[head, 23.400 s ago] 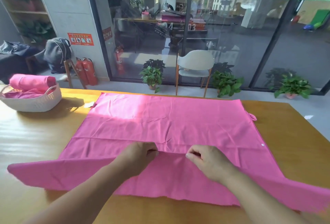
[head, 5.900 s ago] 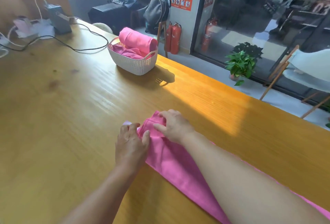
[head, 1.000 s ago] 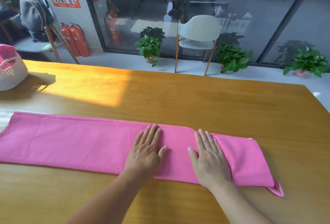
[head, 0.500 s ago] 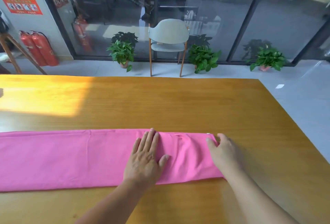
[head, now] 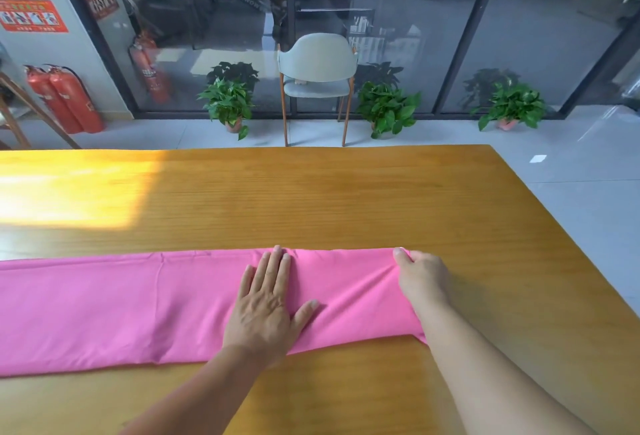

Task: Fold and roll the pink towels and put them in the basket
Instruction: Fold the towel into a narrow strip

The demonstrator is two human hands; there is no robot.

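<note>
Left hand (head: 266, 306): spread flat, pressing on the towel's middle.
Right hand (head: 420, 278): fingers curled over the towel's right end — gripping its fold.
Pink towel (head: 121, 306): long folded strip lying across the surface (head: 346, 199), running left from the right hand — past the frame edge.

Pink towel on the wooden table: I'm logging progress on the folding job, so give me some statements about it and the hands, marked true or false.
1. The pink towel lies as a long folded strip on the wooden table. True.
2. The left hand presses flat on it. True.
3. The right hand hovers clear of it. False: it grips the towel's right end.
4. The basket stands beside the towel. False: none is in view.
</note>
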